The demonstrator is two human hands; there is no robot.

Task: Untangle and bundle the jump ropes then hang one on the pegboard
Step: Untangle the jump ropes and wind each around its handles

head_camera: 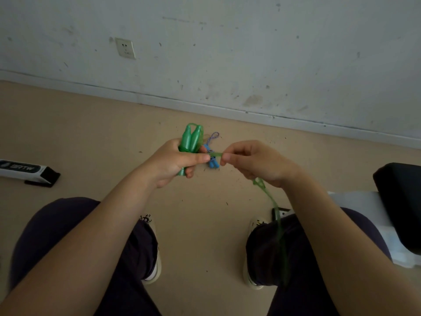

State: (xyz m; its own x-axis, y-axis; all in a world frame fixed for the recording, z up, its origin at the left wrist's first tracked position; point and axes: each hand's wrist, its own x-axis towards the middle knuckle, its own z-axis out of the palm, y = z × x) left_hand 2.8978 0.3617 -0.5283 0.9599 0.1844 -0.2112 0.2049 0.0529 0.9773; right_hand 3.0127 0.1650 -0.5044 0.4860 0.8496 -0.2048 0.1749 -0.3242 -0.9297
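Nearest to me are my two knees in dark trousers, and the slack of the green rope (276,215) trails down over my right thigh, where it blurs and I lose its end. Just above that, my right hand (257,164) pinches the green cord between thumb and fingertips, with a small loop of it showing under the palm. My left hand (177,163) is curled round the two green handles (191,139), held side by side and pointing away from me, its fingertips reaching along the short taut stretch of cord towards the right hand. I judge that I am part way through winding this rope round its handles, with the hanging not yet begun. The risk I see is the loose length catching on my knee or shoe as I draw it in, which would jerk the pinch loose and let the wraps spring off the handles; that loop under the right hand could also pull into a knot if I tug hard. On the floor (91,133) just beyond my hands lies the blue rope (213,153) with its striped cord, close enough that a dropped green coil could foul it again. A white and black box (27,171) lies off to the left, a dark object (401,201) sits at the right edge, and a socket (125,48) is on the scuffed wall (273,53). No pegboard is in view.
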